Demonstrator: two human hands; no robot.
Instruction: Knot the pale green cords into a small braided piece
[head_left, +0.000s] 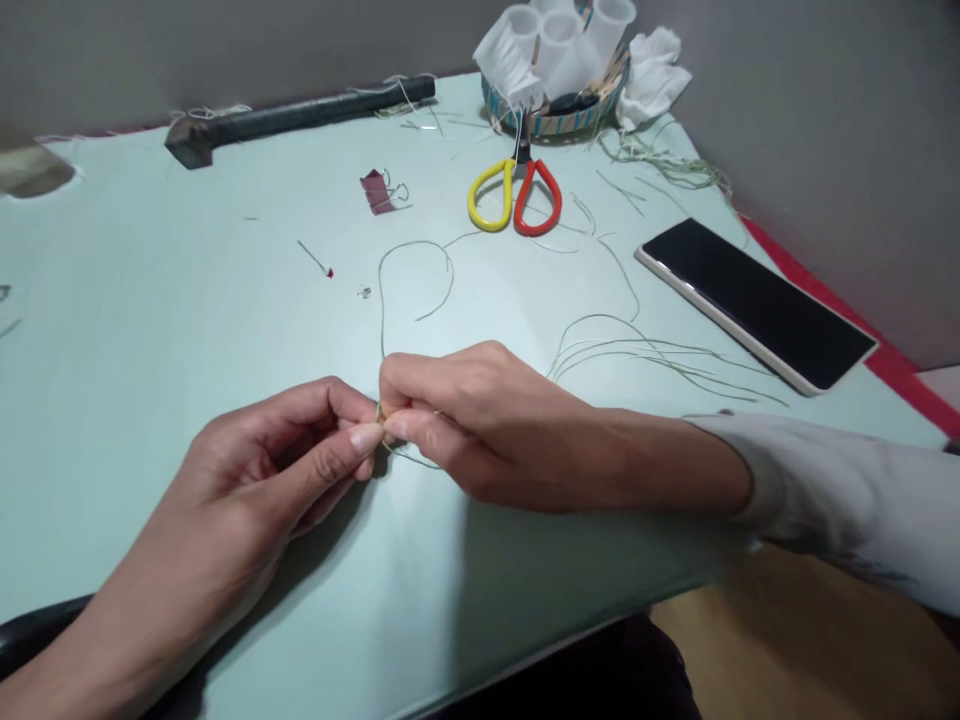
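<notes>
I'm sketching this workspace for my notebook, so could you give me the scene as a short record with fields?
Left hand: pinching a thin cord between thumb and fingers
Right hand: pinching at the same spot, fingertips close to the left's
Beyond the hands: scissors with one yellow and one red handle; a binder clip
Right side: phone, screen dark
Far edge: hammer; basket holding translucent cups

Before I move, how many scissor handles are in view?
2: a yellow handle on the left and a red handle on the right, both on the table, just in front of the basket. Neither is hidden.
</notes>
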